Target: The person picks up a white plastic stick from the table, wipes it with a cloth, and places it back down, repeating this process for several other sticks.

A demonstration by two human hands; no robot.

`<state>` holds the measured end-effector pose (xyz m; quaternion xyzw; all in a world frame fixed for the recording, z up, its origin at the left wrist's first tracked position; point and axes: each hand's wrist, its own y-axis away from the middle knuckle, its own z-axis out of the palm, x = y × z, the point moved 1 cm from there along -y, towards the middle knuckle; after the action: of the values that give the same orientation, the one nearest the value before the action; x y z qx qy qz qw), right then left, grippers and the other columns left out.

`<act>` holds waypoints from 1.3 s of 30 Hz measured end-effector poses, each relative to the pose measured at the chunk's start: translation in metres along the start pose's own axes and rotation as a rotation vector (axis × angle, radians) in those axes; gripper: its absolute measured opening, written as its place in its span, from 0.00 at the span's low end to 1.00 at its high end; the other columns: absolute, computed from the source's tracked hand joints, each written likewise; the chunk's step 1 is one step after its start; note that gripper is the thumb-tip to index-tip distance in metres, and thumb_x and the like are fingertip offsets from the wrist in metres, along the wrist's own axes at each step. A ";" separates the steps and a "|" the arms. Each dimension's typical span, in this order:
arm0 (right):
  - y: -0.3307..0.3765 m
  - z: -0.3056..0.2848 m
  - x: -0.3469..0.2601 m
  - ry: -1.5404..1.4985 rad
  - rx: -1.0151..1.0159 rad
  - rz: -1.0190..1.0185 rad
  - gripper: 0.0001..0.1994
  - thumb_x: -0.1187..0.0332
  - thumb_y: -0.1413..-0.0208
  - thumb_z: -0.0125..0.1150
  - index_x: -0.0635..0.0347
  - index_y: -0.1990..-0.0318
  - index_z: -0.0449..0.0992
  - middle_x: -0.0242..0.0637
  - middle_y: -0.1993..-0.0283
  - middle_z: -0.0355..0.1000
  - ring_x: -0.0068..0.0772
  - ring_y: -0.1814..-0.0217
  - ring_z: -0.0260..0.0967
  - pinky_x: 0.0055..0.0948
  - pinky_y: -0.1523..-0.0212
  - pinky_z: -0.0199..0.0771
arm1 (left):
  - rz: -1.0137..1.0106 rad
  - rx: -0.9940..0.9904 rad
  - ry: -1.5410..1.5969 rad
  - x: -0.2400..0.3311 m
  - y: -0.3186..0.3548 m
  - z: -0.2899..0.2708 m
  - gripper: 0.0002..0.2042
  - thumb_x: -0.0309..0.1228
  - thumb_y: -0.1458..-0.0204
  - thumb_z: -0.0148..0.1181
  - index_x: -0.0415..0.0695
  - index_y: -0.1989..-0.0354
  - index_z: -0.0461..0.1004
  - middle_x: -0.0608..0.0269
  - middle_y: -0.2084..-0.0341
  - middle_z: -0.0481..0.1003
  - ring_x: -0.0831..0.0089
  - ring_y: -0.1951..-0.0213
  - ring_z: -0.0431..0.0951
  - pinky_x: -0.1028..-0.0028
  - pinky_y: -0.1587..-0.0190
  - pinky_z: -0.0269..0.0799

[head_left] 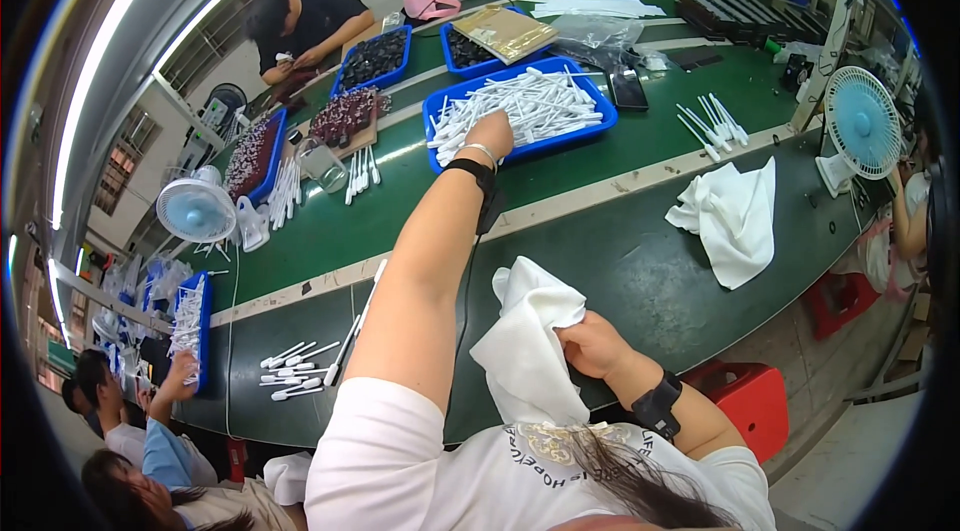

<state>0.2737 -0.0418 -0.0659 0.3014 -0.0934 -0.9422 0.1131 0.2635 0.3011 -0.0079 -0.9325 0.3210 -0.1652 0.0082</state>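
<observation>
Left hand (pixel 490 134) reaches into blue tray (pixel 520 145), closed over white plastic pieces (pixel 530 106) lying directly beneath it; right hand (pixel 592 346), nearer the body, grips white cloth (pixel 525 346)

- Two small fans: one (pixel 196 210) at the left, one (pixel 862 123) at the right.
- Five blue trays: one of white sticks (pixel 437 111) at upper centre, three of dark parts (pixel 345 77) behind it and to its left, one (pixel 205 283) at far left.
- Two white cloths: one (pixel 735 216) at right, one (pixel 525 341) at lower centre.
</observation>
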 end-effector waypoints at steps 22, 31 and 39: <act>0.045 0.019 0.011 -0.074 -0.030 -0.395 0.12 0.64 0.43 0.45 0.64 0.60 0.68 0.34 0.64 0.68 0.30 0.65 0.66 0.28 0.65 0.68 | -0.221 -0.210 0.080 -0.090 0.360 -0.132 0.10 0.29 0.53 0.55 0.39 0.63 0.72 0.58 0.78 0.73 0.70 0.77 0.72 0.73 0.73 0.66; 0.056 0.052 0.019 0.341 0.063 -0.381 0.12 0.64 0.44 0.46 0.63 0.60 0.68 0.35 0.61 0.68 0.30 0.61 0.66 0.28 0.63 0.68 | 0.111 0.223 -0.028 -0.080 0.357 -0.048 0.07 0.27 0.56 0.49 0.45 0.70 0.73 0.59 0.72 0.71 0.59 0.69 0.73 0.65 0.68 0.70; 0.005 0.110 0.047 0.646 -0.127 -0.299 0.12 0.64 0.44 0.47 0.63 0.60 0.68 0.36 0.60 0.67 0.29 0.58 0.65 0.27 0.60 0.68 | 0.190 0.058 -0.179 -0.048 0.314 -0.011 0.06 0.28 0.55 0.47 0.41 0.73 0.70 0.53 0.75 0.70 0.58 0.72 0.74 0.64 0.70 0.71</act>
<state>0.1722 -0.0478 -0.0023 0.5861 0.0507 -0.8085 0.0162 0.0379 0.0813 -0.0505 -0.9083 0.4009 -0.0888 0.0792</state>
